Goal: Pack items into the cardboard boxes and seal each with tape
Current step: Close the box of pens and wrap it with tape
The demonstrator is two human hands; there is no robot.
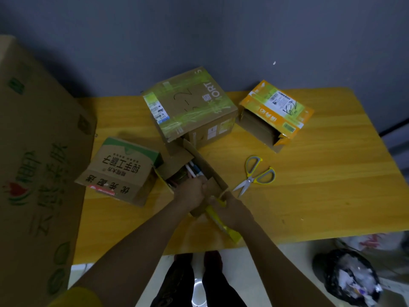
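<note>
An open cardboard box (pixel 200 161) lies near the table's front middle with several pens (pixel 193 170) showing inside it. My left hand (pixel 191 191) is curled at the box's opening, gripping a flap by its near edge. My right hand (pixel 230 210) grips the yellow-edged flap (pixel 221 222) on the box's near right side. Behind it stands a taped brown box (pixel 190 107) with green tape across its top. An orange box (pixel 275 114) lies on its side at the back right, its mouth open. A brown box with a green edge (pixel 120 171) lies at the left.
Yellow-handled scissors (pixel 254 176) lie on the wooden table (pixel 309 196) right of the open box. A very large printed carton (pixel 37 165) fills the left side. A black rubbish bag (pixel 347 278) sits on the floor at the lower right. A dark wall is behind.
</note>
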